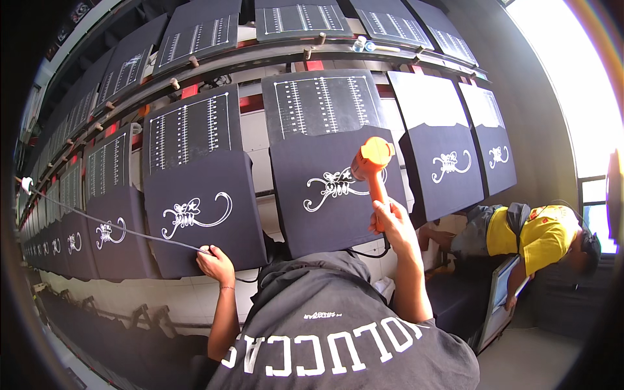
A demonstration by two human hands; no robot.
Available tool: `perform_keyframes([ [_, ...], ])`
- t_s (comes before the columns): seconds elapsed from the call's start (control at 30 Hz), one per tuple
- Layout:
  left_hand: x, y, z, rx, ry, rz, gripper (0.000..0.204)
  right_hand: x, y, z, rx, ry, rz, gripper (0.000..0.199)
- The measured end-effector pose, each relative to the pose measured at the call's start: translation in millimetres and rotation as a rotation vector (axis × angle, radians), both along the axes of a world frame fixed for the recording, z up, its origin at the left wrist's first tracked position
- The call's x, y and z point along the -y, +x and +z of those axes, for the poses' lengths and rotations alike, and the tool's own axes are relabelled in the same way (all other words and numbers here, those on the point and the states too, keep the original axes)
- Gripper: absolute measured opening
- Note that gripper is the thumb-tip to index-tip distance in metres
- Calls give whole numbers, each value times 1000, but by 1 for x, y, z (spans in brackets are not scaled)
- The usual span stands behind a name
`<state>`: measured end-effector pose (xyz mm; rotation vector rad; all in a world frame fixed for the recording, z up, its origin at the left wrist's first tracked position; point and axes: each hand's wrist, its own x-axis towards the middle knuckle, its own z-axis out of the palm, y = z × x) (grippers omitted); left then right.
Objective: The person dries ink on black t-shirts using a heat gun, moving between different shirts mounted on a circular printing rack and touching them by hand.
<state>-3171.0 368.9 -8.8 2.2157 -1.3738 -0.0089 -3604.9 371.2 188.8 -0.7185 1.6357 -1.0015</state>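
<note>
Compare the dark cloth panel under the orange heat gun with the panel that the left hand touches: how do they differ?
The panel under the heat gun has the orange heat gun, held by the right hand, over its print. The left panel has only the left hand at its lower edge, holding a thin cord. Both bear the same white swirl print.

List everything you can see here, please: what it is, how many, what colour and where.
Dark garment panels: a long row, black with a white swirl print, on slanted boards across the middle.
Ruled boards: many, black with white scale marks, above the panels.
Heat gun: one, orange, over the centre panel.
Cord: one, dark, running from the far left.
Another person: one, yellow shirt, lower right.
Left hand: on the cord at a panel's lower edge.
Right hand: gripping the heat gun.
</note>
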Motion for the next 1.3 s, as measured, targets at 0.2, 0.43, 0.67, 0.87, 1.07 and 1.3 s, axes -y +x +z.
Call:
perform_keyframes([
  [0.2, -1, 1, -1, -7, -5, -19, 15, -13, 3, 6, 46, 25, -64, 29],
  [0.43, -2, 4, -4, -3, -21, -37, 15, -31, 5, 9, 86, 45, -25, 28],
  [0.67, -2, 2, -1, -14, 5, -16, 14, -39, -1, 10, 63, 43, -60, 29],
  [0.87, -2, 4, -5, -7, 1, -27, 16, -45, -9, 9, 53, 39, -105, 28],
  [1.07, -3, 5, -7, 18, -1, -41, 17, -50, -21, 4, 27, 38, -176, 30],
  [1.3, -2, 3, -7, 40, -5, -36, 17, -50, -31, 1, -29, 17, -228, 31],
])
